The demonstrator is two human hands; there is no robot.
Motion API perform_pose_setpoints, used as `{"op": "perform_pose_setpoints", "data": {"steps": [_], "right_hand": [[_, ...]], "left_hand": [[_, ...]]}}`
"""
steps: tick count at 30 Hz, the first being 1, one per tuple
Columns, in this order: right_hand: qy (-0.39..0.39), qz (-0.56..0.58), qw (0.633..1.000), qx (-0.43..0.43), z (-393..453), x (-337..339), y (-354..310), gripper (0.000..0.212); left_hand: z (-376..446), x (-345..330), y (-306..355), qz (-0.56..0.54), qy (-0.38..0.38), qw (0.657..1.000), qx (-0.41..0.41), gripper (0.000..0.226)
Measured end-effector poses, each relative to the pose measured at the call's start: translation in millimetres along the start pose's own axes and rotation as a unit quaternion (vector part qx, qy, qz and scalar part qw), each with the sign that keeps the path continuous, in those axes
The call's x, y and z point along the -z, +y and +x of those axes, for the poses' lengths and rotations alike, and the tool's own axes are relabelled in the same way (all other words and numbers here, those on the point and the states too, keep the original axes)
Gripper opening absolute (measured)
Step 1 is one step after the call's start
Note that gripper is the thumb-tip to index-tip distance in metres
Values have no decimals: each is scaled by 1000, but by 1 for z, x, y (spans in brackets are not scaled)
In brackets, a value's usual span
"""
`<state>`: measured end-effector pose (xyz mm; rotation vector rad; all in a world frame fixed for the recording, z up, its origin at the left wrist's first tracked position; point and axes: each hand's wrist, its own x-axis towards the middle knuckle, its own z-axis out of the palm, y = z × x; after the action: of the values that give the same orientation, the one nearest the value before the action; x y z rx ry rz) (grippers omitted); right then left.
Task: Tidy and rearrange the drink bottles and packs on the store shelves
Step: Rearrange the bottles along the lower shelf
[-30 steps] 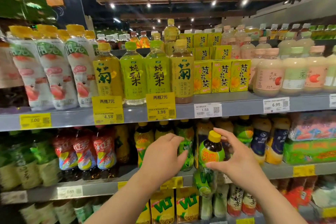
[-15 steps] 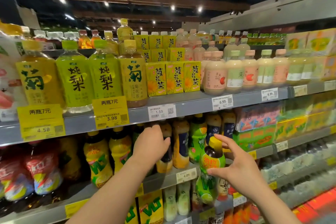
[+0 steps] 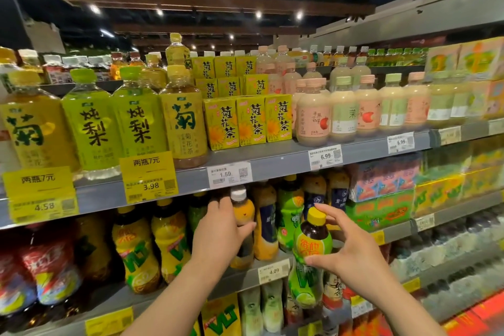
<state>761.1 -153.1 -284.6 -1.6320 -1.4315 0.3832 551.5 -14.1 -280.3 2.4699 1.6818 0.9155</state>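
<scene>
My right hand (image 3: 354, 251) holds a green-labelled tea bottle with a yellow cap (image 3: 311, 256) in front of the middle shelf, thumb low on its label and fingers near the cap. My left hand (image 3: 221, 232) reaches into the middle shelf and wraps round an orange-labelled bottle with a white cap (image 3: 243, 215). To its right stand a dark-blue-labelled bottle (image 3: 266, 224) and a green bottle (image 3: 289, 213). Yellow lemon-tea bottles (image 3: 169, 237) stand to the left.
The upper shelf (image 3: 272, 165) carries large yellow and green tea bottles (image 3: 90, 128), yellow chrysanthemum-tea cartons (image 3: 251, 120) and pale milky bottles (image 3: 341, 112). Stacked drink packs (image 3: 381, 199) fill the middle shelf on the right. Red bottles (image 3: 41, 273) stand far left. Price tags (image 3: 272, 271) line the shelf edges.
The view has swung right and moved closer to the shelf. My left hand has closed round the white-capped orange bottle. The green bottle stays in my right hand.
</scene>
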Motion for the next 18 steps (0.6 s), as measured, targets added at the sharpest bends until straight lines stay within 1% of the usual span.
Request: {"op": "perform_pose_setpoints", "data": {"steps": [4,10,15,18], "right_hand": [[-11,10,1000,23,8,-8,-7,91],[-15,25,997,70,22,-24,-25,92],[-27,25,994,104,36,-44,-36,90],[-27,32,993,111,40,-59,-40,89]], "left_hand": [[-19,4,-9,-4,39,999,-32,69],[-30,35,-13,-2,115,991,-62,73],[-42,73,-25,-83,101,990,-50,80],[-51,85,-40,-122,106,986,-34,77]]}}
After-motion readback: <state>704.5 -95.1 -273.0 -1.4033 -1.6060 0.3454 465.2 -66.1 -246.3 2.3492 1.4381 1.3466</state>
